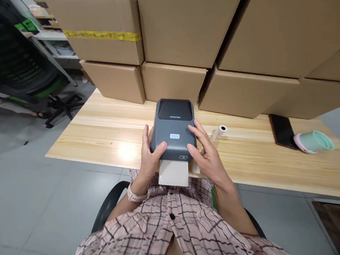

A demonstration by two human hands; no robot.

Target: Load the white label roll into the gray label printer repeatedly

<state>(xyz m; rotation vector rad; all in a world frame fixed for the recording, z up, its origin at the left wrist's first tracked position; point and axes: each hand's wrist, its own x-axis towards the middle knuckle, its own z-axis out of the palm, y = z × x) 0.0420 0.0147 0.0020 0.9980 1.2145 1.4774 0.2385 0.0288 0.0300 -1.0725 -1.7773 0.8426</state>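
A dark grey label printer (175, 130) stands on the wooden table in front of me, with a light blue button on its top. A blank white label sheet (174, 173) sticks out of its front, past the table edge. My left hand (150, 153) grips the printer's left side, thumb on the front corner and fingers along the flank. On the other side my right hand (207, 156) holds the right edge, its thumb and fingertips on the casing. Beside that hand lies a small white paper roll (222, 129), partly hidden behind the fingers.
Stacked cardboard boxes (174, 80) line the back of the wooden table (97, 137). At the right are a dark phone (283, 129) and a mint green cup (313, 142) lying on its side. An office chair (18, 58) and another person's foot are at the left.
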